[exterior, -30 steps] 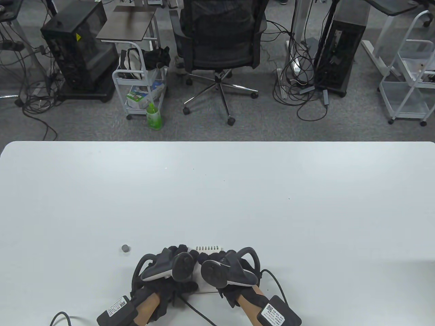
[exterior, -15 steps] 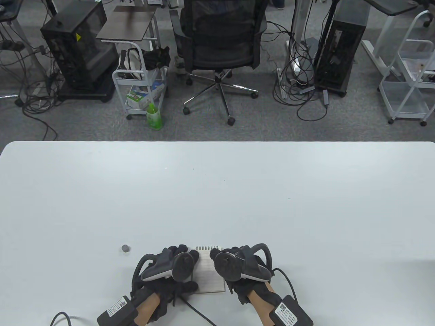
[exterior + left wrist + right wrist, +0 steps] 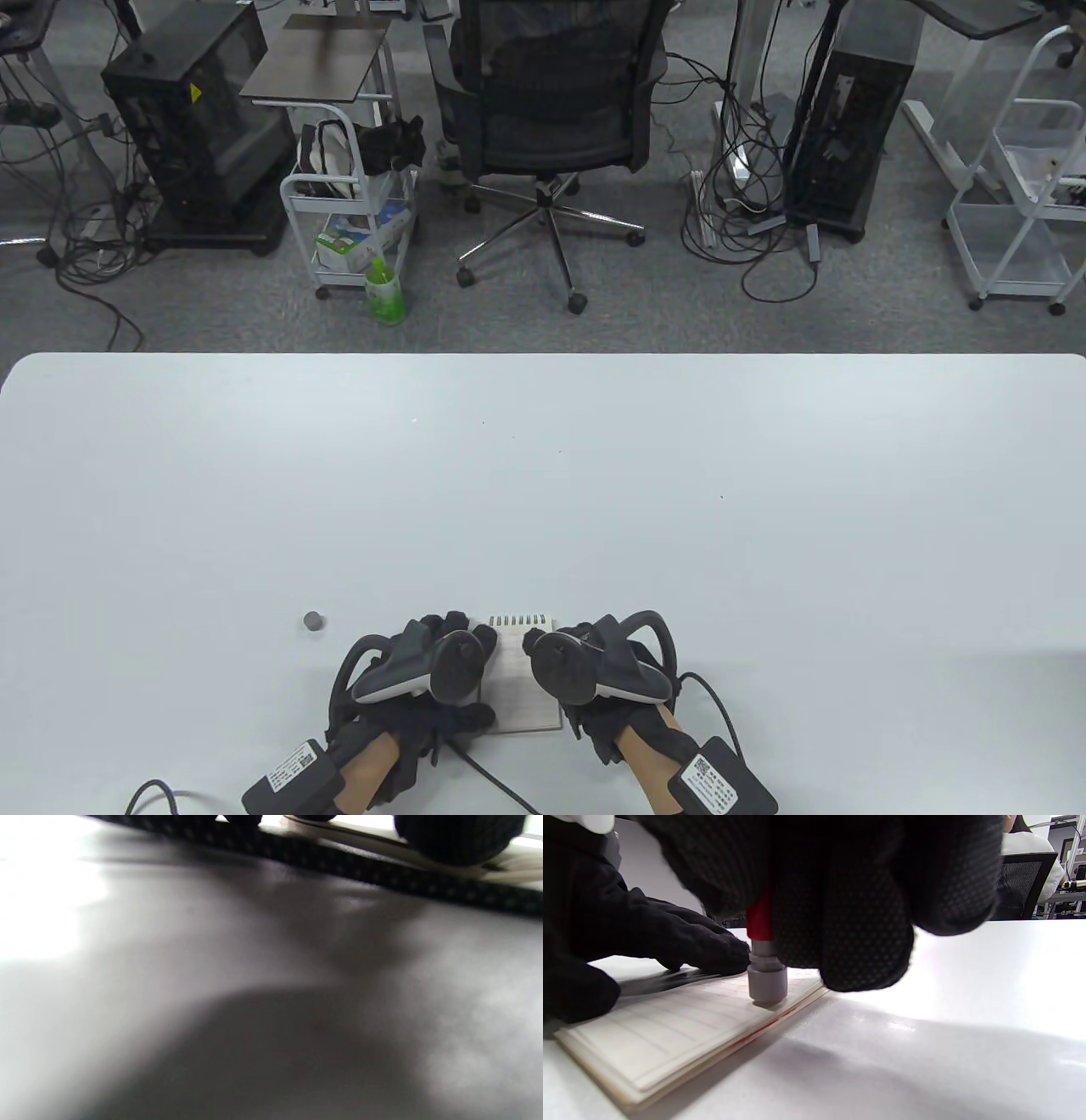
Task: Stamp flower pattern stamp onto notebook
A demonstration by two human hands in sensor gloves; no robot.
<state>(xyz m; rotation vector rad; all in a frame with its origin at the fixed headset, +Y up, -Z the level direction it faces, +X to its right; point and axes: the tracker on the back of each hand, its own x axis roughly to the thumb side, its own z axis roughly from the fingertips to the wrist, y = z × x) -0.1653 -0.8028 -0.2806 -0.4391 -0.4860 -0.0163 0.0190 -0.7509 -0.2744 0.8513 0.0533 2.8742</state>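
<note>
- Nearest, at the near edge of the white table (image 3: pixel 764 526), the left hand (image 3: pixel 424 679) lies flat on the left part of the notebook (image 3: pixel 519 688), pressing it down; its fingers (image 3: pixel 683 938) are stretched out over the page and grasp nothing.
- Just right of it, the right hand (image 3: pixel 594 679) is clenched around the flower pattern stamp (image 3: pixel 765 959), with the fingers wrapped round the red upper barrel.
- The stamp stands upright, its grey round foot planted on the lined page near the right edge of the notebook, as the right wrist view shows.
- The notebook lies open and flat between the two hands, with its spiral binding at the far edge.
- In the left wrist view, only blurred table surface, a dark braided cable (image 3: pixel 382 878) and the near edge of the notebook are visible.
- Further left and slightly farther, a small grey cap (image 3: pixel 313 621) rests on the table, well apart from the notebook.
- Beyond the far table edge, an office chair (image 3: pixel 547 102) stands on the grey carpet, with a white trolley (image 3: pixel 348 212) to its left and a green bottle (image 3: pixel 384 291) on the floor beside the trolley.
</note>
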